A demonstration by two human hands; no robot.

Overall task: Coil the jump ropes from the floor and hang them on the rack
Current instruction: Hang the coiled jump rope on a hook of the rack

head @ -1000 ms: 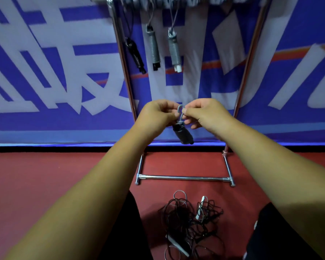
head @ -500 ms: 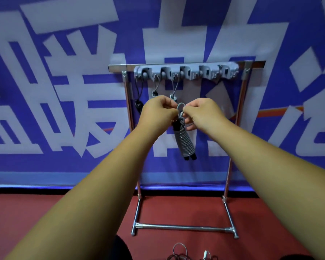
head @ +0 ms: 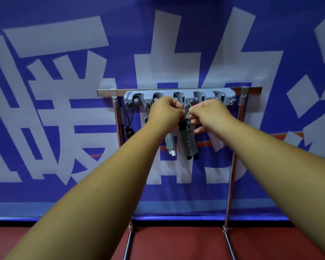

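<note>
My left hand [head: 165, 114] and right hand [head: 208, 114] are both up at the rack [head: 178, 97], each with fingers curled tight on the top loop of the coiled jump rope [head: 189, 141]. The coil hangs below them, just under the hooks. I cannot tell whether the loop sits on a hook.

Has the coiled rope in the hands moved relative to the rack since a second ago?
Yes. The coiled rope has risen toward the grey hook strip; its loop now sits just under the hooks.
</note>
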